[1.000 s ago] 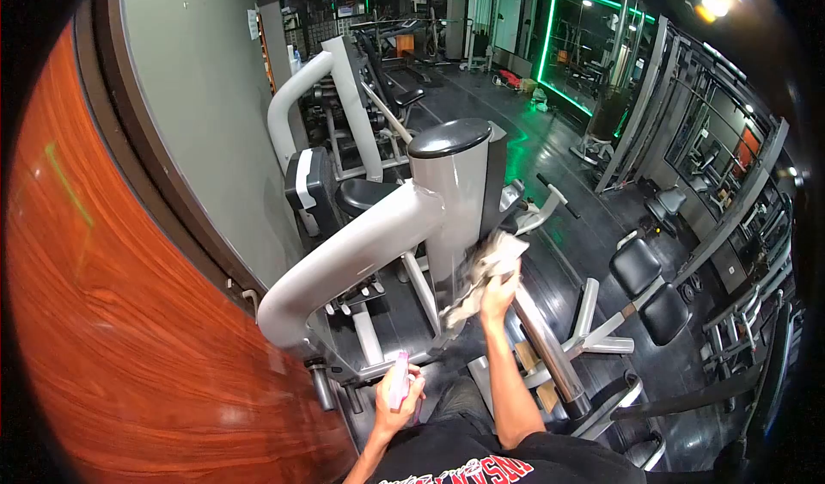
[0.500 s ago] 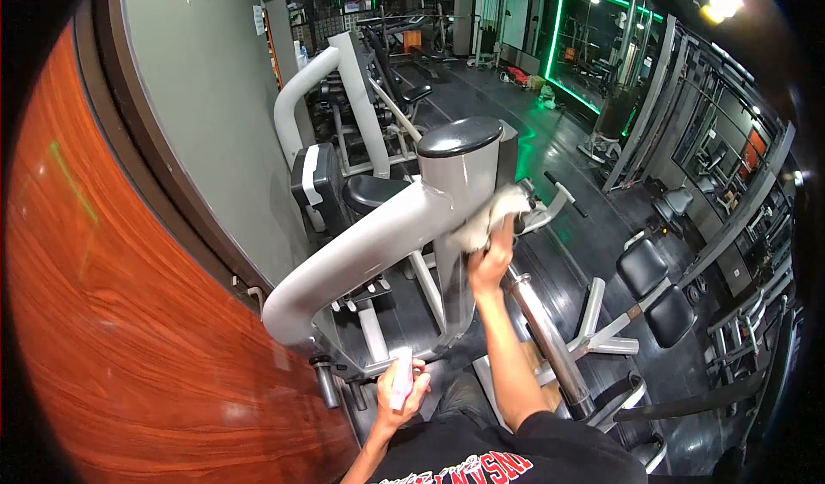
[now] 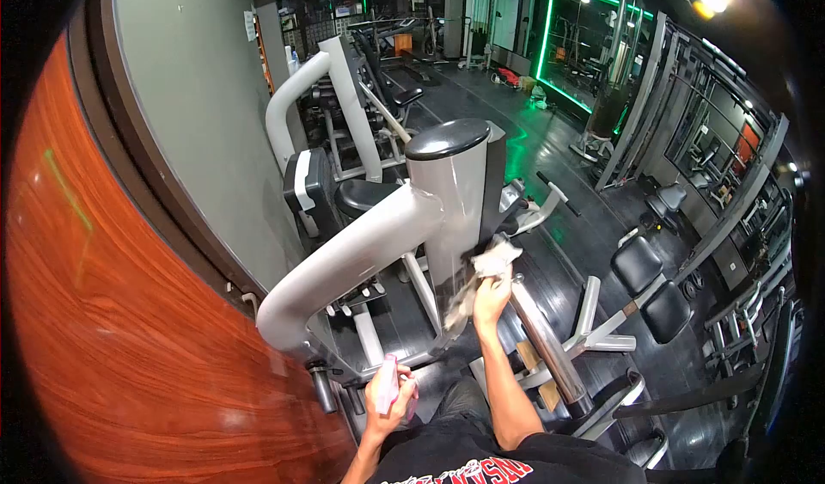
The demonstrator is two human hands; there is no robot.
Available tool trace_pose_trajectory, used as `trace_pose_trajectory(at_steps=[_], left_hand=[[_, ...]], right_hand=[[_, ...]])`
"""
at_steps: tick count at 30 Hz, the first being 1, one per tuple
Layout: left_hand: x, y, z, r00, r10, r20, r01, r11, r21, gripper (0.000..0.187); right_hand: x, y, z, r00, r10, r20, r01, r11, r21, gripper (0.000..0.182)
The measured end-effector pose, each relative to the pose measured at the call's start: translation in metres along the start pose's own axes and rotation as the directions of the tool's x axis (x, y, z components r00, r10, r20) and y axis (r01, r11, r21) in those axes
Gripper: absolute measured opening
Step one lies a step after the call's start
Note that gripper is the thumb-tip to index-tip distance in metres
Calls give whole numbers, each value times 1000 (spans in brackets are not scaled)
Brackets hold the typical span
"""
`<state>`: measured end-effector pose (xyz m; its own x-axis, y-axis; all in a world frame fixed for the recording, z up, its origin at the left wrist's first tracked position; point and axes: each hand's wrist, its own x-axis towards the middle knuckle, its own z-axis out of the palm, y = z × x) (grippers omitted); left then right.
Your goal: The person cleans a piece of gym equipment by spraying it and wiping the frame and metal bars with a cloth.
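My right hand (image 3: 491,296) grips a crumpled white cloth (image 3: 486,271) and presses it against the lower part of the grey upright column (image 3: 447,209) of a gym machine. The column has a black cap (image 3: 448,138) on top, and a thick grey tube (image 3: 344,265) bends away from it to the left. Low near my body, my left hand (image 3: 388,396) holds a small pink spray bottle (image 3: 388,383) upright, away from the machine.
A curved wooden panel (image 3: 120,329) and a grey wall (image 3: 189,114) close in on the left. A chrome bar (image 3: 546,342) runs beside my right arm. Black padded seats (image 3: 649,286) and more machines stand to the right. Dark floor (image 3: 550,149) stretches ahead.
My right hand slid the cloth up the column, then back down to its lower part. The left hand stayed low with the bottle.
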<state>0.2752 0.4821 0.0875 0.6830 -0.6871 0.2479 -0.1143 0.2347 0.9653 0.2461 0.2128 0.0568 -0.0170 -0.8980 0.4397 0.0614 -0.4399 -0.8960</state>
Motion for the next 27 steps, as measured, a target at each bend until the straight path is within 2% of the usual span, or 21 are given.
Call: trace_pose_trajectory(at_steps=[1, 3, 5, 6, 7, 9, 11, 12, 13, 15, 17, 20, 21, 23, 24, 26, 27], left_hand=[[0, 0, -1, 1000, -5, -7, 5, 1000, -11, 13], [-2, -2, -6, 1000, -15, -19, 15, 1000, -19, 14], [-4, -3, -11, 999, -37, 5, 37, 999, -16, 20], [-5, -3, -13, 999, -36, 0, 36, 999, -15, 20], [-6, -4, -14, 999, -33, -8, 33, 999, -27, 21], [-8, -3, -17, 999, -27, -21, 26, 999, -39, 21], [-9, -1, -20, 999, -30, -37, 31, 999, 15, 20], [-8, -1, -21, 999, -24, -46, 24, 1000, 12, 20], [-9, -1, -21, 997, -33, -64, 33, 999, -12, 20], [-9, 1, -22, 995, -40, -88, 37, 999, -39, 20], [-7, 4, -21, 994, -38, -107, 36, 999, -20, 19], [-4, 4, -21, 993, -16, -114, 14, 1000, -17, 15], [-4, 5, -21, 993, -19, -120, 17, 1000, -17, 15], [-2, 6, -23, 995, -37, -90, 33, 999, -42, 17], [-1, 5, -24, 996, -29, -84, 28, 999, -21, 17], [0, 7, -25, 995, -24, -96, 22, 1000, -20, 17], [-1, 8, -25, 995, -18, -101, 16, 1000, -21, 17]], right_hand=[[12, -20, 9, 996, -70, -60, 78, 988, 136, 47], [41, -84, 22, 968, -202, -146, 223, 964, 146, 51], [84, -109, 38, 896, -423, -131, 443, 865, 234, 47], [104, -143, 39, 790, -613, -17, 612, 787, 76, 42], [122, -179, 41, 647, -752, 128, 762, 645, -58, 38], [146, -218, 67, 611, -743, 275, 791, 585, -179, 31], [142, -252, 70, 667, -566, 484, 730, 624, -276, 29], [140, -260, 70, 672, -512, 535, 728, 586, -354, 23], [136, -261, 73, 665, -518, 538, 735, 583, -347, 23], [125, -263, 76, 473, -658, 586, 879, 404, -255, 18], [107, -267, 77, 397, -728, 559, 916, 348, -198, 21], [86, -259, 86, 250, -765, 594, 964, 253, -80, 37], [77, -255, 89, 202, -750, 630, 972, 233, -34, 36], [67, -242, 102, 125, -769, 627, 986, 25, -165, 25], [63, -239, 105, 121, -770, 626, 987, 27, -156, 25], [56, -234, 111, 146, -743, 653, 954, -68, -290, 23], [50, -229, 113, 135, -746, 652, 959, -67, -276, 23]])
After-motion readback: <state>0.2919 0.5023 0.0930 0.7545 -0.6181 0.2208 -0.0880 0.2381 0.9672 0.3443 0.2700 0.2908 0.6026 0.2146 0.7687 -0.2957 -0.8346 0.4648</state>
